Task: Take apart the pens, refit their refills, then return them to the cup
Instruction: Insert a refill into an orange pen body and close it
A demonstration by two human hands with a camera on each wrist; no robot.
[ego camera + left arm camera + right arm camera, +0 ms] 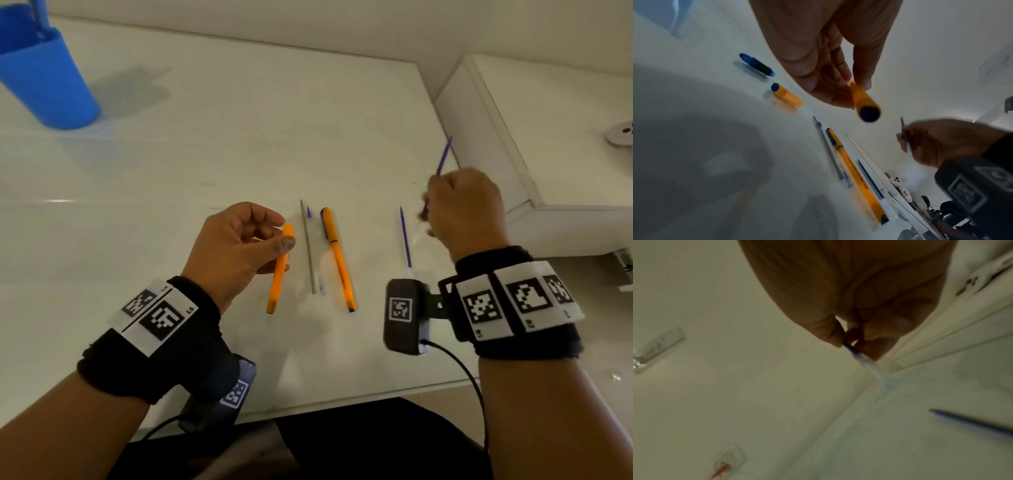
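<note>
My left hand (236, 246) pinches an orange pen barrel (280, 269) between thumb and fingers; in the left wrist view the barrel (864, 101) points its dark open end at the camera. My right hand (462, 209) grips a blue refill (444, 156) that sticks up past the knuckles, and in the right wrist view the refill (869, 365) shows a clear end. On the table between the hands lie a capped orange pen (337, 257), a grey refill (307, 245) and another blue refill (405, 236). The blue cup (41, 68) stands far left.
A white raised ledge (513, 144) borders the table on the right, close behind my right hand. An orange cap (786, 95) and a blue cap (756, 64) lie on the table in the left wrist view. The table's front edge (342, 401) runs near my wrists.
</note>
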